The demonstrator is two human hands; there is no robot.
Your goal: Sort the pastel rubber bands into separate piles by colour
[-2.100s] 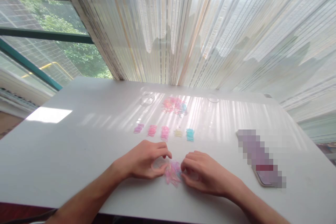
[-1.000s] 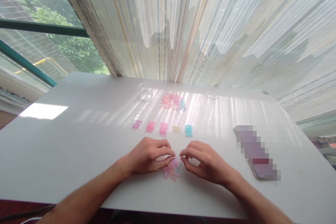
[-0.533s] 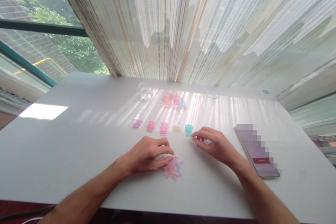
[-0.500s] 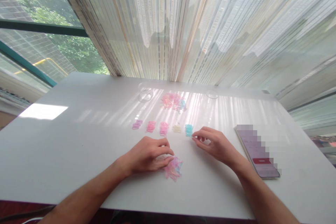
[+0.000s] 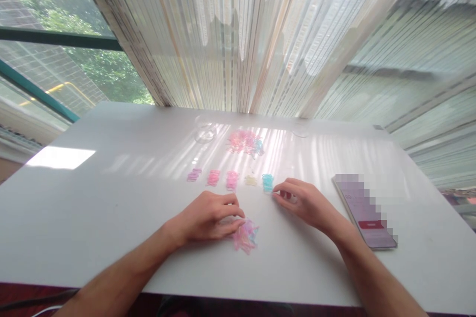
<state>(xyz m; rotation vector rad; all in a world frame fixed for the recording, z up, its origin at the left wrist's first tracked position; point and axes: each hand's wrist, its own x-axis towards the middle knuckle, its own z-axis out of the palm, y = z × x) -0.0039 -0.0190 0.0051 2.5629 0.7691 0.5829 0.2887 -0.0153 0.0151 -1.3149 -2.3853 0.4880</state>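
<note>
My left hand (image 5: 213, 215) rests over the upper left edge of a loose pile of small thin translucent pieces (image 5: 245, 237), pink, lilac and pale blue. Its thumb and forefinger are closed at the pile's top; anything between them is too small to make out. With thumb and forefinger pinched together, my right hand (image 5: 299, 200) is at the lower right edge of a turquoise group (image 5: 267, 183). Whether a piece is in that pinch cannot be seen. To the left, in a row, lie a pale yellow group (image 5: 250, 180), two pink groups (image 5: 232, 180) and a purple group (image 5: 194, 175).
Farther back on the white table (image 5: 92, 208) lies a larger mixed pile (image 5: 245, 142), mostly pink. A clear round dish (image 5: 206, 133) is left of it, and a faint clear round thing (image 5: 300, 132) right. A phone (image 5: 366, 213) lies at right. Stringed curtains (image 5: 238, 34) hang behind.
Both hands stay almost where they were, with the same pinched fingers. At the right, the curtain has shifted and shows more of the outside. The groups look unchanged.
</note>
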